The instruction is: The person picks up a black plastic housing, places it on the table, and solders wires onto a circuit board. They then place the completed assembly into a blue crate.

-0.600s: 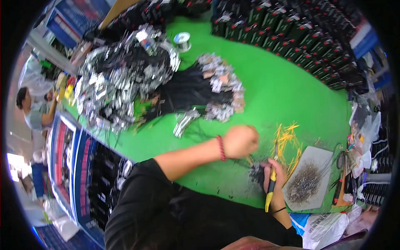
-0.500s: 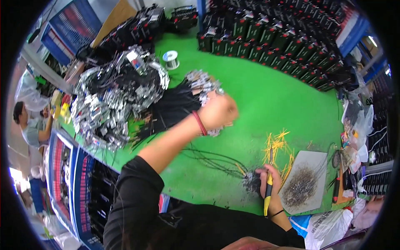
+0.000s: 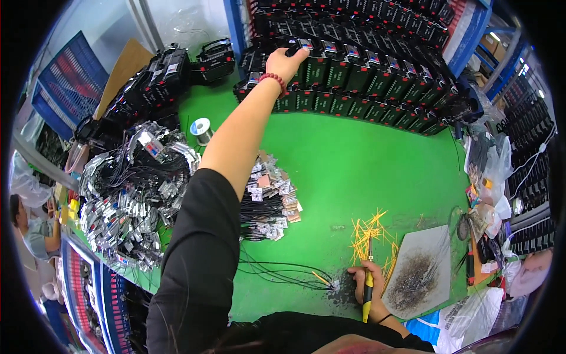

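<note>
My left hand, arm stretched far forward, has its fingers closed on the top of a black box-shaped device in the front of the stacked rows. My right hand holds a yellow-and-black soldering iron, its tip pointing away from me. Just left of that hand, black wires run to a small piece on the dark-stained patch of the table. Thin yellow tubes lie scattered beyond the iron's tip.
A grey board with burnt residue lies right of my right hand. A solder wire spool stands at left, near a heap of silvery wired parts. A bundle of black leads lies beside my left arm. Plastic bags crowd the right edge.
My left hand has moved from above the bundle of leads forward to the stacked devices and closed on one. My right hand still holds the soldering iron. The view has shifted.
</note>
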Available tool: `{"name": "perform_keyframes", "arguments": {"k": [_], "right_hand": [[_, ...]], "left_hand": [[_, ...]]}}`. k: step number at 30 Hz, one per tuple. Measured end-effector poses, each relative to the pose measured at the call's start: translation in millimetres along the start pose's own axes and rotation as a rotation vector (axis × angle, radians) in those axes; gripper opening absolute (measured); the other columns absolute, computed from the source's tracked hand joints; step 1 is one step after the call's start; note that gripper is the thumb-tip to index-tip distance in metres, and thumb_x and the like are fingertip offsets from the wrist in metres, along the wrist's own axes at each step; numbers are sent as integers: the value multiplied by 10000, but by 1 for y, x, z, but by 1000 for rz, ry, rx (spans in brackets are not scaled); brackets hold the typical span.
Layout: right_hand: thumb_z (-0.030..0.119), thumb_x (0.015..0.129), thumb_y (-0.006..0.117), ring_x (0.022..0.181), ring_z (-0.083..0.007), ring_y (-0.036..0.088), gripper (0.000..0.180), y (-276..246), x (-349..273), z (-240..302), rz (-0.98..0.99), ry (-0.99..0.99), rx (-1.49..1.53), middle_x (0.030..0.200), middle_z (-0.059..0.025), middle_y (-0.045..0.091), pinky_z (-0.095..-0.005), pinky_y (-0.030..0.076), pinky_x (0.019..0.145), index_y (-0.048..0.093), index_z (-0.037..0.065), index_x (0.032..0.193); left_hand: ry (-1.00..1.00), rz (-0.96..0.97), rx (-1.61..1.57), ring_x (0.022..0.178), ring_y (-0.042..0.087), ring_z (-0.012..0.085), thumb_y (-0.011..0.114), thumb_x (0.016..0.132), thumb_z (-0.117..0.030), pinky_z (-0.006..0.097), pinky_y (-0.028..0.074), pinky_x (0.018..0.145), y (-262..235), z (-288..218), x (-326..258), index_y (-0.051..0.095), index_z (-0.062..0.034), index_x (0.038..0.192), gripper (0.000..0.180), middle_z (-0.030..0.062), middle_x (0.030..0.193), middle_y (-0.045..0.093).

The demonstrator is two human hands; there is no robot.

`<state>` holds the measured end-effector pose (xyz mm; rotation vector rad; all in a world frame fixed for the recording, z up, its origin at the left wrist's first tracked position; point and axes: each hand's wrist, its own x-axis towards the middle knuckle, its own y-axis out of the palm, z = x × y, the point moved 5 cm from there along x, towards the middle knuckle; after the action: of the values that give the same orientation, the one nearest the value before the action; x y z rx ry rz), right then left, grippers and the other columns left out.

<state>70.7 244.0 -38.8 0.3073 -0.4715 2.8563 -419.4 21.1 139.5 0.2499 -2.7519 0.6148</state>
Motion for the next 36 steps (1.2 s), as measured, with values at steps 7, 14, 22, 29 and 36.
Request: {"name": "perform_keyframes", "arguments": {"k": [7,14,22,29,36], "right_hand": [[94,931,575,708,-167,657,227,-5,0,0,-38,10,-14,807,-124,689,-285,506,643,521,26,1141],[73,927,565,660,-135,616,227,-3,-1,4,-2,-63,13,825,-125,686,-267,487,612,523,30,1147],[91,947,532,729,-174,635,243,-60,24,97,-385,-485,58,987,-189,680,-306,536,703,472,25,1173],[30,686,750,899,-315,630,430,-46,108,172,-33,-759,-646,1055,-118,671,-389,477,797,598,74,1086],[57,716,756,661,-291,598,369,-52,106,136,257,-588,-706,722,-93,592,-395,455,591,598,112,1046]], "left_hand": [[-8,-71,-424,735,582,141,673,804,-210,292,469,680,1,15,-27,661,68,990,334,81,835,667],[217,-53,-101,690,556,96,652,842,-148,258,464,656,-92,-16,-119,663,32,894,187,39,764,648],[1166,413,331,700,603,233,640,668,-35,355,502,680,-113,-79,-325,618,-12,852,187,59,730,584],[1367,815,518,798,629,225,627,697,-68,348,519,808,-107,-91,-396,619,42,877,211,73,767,600],[1187,945,362,965,606,284,626,709,-139,369,489,867,-103,-112,-404,591,21,1004,338,126,919,607]]}}
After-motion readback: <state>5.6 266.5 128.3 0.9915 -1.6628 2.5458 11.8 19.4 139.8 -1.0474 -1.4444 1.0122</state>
